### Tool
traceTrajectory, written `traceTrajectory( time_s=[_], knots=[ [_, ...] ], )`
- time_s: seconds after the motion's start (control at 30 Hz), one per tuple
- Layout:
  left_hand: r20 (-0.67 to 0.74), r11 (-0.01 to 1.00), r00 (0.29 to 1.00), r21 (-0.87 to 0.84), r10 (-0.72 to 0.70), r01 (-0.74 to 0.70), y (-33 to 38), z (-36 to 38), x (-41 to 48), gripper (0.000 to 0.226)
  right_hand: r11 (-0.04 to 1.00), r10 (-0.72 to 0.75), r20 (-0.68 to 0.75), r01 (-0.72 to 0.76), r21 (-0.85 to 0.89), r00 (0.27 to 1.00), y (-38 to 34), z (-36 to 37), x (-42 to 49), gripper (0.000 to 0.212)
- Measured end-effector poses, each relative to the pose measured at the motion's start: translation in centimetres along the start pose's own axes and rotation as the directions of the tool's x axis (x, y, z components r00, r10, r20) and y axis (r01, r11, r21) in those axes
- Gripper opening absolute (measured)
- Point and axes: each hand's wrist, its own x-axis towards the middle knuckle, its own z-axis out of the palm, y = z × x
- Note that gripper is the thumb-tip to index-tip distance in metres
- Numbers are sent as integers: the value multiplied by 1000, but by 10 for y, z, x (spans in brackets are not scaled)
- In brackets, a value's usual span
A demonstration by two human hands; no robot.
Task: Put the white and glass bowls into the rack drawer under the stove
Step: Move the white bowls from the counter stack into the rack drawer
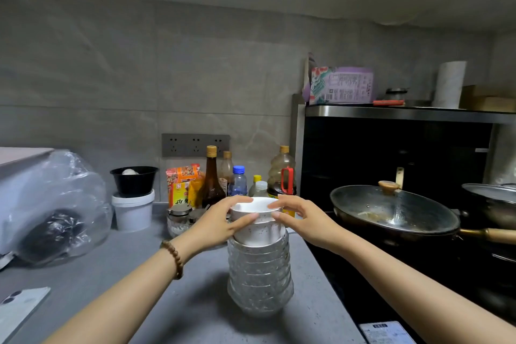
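Observation:
A tall stack of bowls stands on the grey counter (173,313) just left of the stove. Several ribbed glass bowls (261,282) form the lower part, and white bowls (258,227) sit nested on top. My left hand (223,220) grips the left side of the top white bowls, thumb over the rim. My right hand (300,216) holds the right side, fingers on the rim. The rack drawer under the stove is out of view.
A wok (391,209) with a wooden handle sits on the black stove at the right, a second pot (491,201) beyond it. Sauce bottles (212,176), seasoning packets and glass jars (178,218) crowd behind the stack. A white bucket (133,212), plastic bag (55,204) and phone (19,313) lie left.

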Motion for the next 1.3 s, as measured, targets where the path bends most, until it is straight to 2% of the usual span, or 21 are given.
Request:
traceTrajectory(
  time_s=[0.23, 0.43, 0.63, 0.73, 0.8, 0.87, 0.93, 1.07, 1.2, 1.3],
  knots=[
    [-92, 998, 996, -60, 19, -25, 0, 8, 2, 13, 997, 2, -70, 3, 74, 998, 1, 8, 4, 6],
    [-158, 993, 987, -117, 10, -29, 1, 11, 2, 20, 993, -20, -143, 37, 115, 989, -3, 11, 6, 9],
    [-277, 976, 954, -153, 111, -158, 26, 2, 7, 18, 983, -93, -265, 131, 129, 960, -21, -8, 5, 18],
    [-316, 959, 935, -172, 161, -223, 52, -2, 12, 14, 982, -141, -334, 175, 75, 932, -34, -29, -2, 22],
    [-319, 940, 932, -230, 171, -251, 71, 0, 13, 21, 975, -192, -373, 219, 31, 908, -40, -47, -11, 21],
    [-282, 915, 937, -287, 204, -285, 91, 8, 14, 32, 973, -215, -368, 229, -6, 905, -45, -68, -25, 19],
    [-219, 884, 947, -356, 235, -302, 109, 23, 13, 30, 979, -192, -310, 201, -2, 931, -46, -92, -44, 15],
    [-109, 857, 963, -440, 245, -268, 138, 74, 13, 28, 989, -52, -212, 80, 124, 976, -31, -131, -96, 19],
    [51, 833, 982, -539, 183, -128, 162, 139, 11, 26, 974, 122, -171, -86, 209, 978, 5, -162, -155, 30],
    [161, 832, 974, -553, 159, -45, 178, 190, 4, 36, 946, 259, -147, -220, 238, 955, 32, -177, -202, 37]
  ],
)
